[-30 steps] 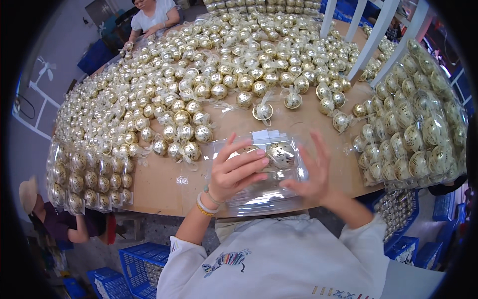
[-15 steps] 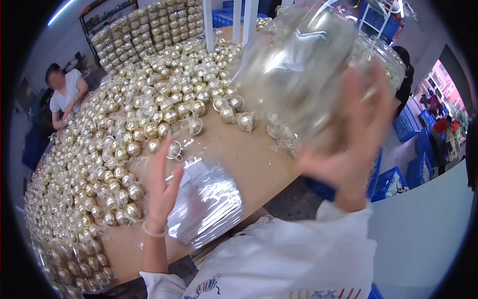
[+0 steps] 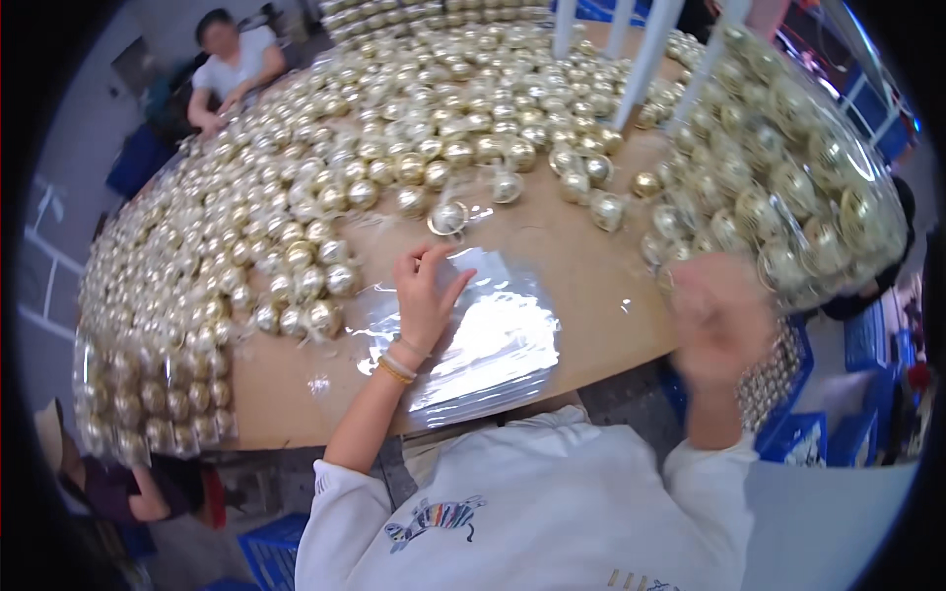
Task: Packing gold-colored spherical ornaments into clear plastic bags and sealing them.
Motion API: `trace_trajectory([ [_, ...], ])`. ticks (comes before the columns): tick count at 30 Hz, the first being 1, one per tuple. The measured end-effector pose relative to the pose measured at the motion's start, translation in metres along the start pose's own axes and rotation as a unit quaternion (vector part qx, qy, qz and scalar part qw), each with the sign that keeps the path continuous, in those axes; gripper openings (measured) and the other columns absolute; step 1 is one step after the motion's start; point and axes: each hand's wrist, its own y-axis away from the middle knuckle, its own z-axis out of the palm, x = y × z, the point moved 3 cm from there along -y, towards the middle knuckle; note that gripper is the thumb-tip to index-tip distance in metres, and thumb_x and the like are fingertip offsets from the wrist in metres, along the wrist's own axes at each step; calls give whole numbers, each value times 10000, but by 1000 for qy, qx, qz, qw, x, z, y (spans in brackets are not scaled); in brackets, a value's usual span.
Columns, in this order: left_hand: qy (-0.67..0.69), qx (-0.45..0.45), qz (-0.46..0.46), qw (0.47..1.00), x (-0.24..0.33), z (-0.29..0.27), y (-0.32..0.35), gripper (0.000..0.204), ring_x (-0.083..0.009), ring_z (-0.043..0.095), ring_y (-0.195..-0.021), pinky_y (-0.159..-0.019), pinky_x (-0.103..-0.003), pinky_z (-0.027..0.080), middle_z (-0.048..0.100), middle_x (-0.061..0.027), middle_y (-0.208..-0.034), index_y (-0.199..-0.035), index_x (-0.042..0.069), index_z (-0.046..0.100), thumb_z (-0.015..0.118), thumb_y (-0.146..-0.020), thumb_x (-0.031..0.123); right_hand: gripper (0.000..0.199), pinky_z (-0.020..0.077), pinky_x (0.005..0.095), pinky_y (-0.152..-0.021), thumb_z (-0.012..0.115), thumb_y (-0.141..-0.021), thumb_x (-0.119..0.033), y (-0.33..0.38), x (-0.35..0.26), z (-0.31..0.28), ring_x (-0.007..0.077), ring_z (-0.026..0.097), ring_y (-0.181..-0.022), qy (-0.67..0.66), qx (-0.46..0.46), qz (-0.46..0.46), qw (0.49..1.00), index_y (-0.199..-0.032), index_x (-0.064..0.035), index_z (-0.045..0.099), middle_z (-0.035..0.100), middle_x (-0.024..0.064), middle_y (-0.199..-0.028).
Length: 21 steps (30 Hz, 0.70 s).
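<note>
Gold baubles [image 3: 296, 227] crowd the left of the wooden table [image 3: 591, 286]. The left hand [image 3: 426, 295] rests with loose, unclenched fingers on the stack of clear plastic bags [image 3: 483, 345] at the table's near edge. Further right, the blurred right hand [image 3: 719, 320] grips the filled bag of baubles [image 3: 788, 177], raised off the table's right end.

A wooden table [image 3: 591, 295] carries a dense spread of gold ball ornaments [image 3: 325, 197] from nine to twelve o'clock, with a stack of clear plastic bags [image 3: 483, 345] at six o'clock.
</note>
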Motion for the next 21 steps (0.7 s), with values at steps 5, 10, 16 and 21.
trace_trajectory([
  [5,72,29,25,997,53,-38,-9,278,-239,522,-890,-775,-317,438,508,-97,-974,-1034,57,648,752,-778,87,392,529,308,-712,677,-868,-126,47,3,171,179,648,-742,-424,-51,386,818,-1224,16,593,701,80,-916],
  [10,72,24,3,997,70,-59,-16,184,-178,543,-719,-579,-289,443,525,-72,-924,-951,84,677,755,-790,129,263,521,242,-668,651,-885,-90,51,0,187,108,626,-708,-679,-161,389,602,-1126,11,624,691,72,-883],
  [16,33,-84,-52,995,91,-50,-12,114,-184,556,-717,-645,-282,439,526,-71,-776,-876,24,659,721,-810,93,219,504,243,-563,676,-856,-46,54,-1,195,103,619,-628,-467,-116,409,776,-1066,-1,632,663,64,-761],
  [21,67,-18,-107,992,48,-31,-23,114,-207,542,-695,-607,-308,418,542,-77,-799,-855,22,650,696,-845,126,173,500,256,-533,708,-815,-25,58,-3,187,129,634,-629,-225,4,259,939,-985,-28,681,659,76,-764],
])
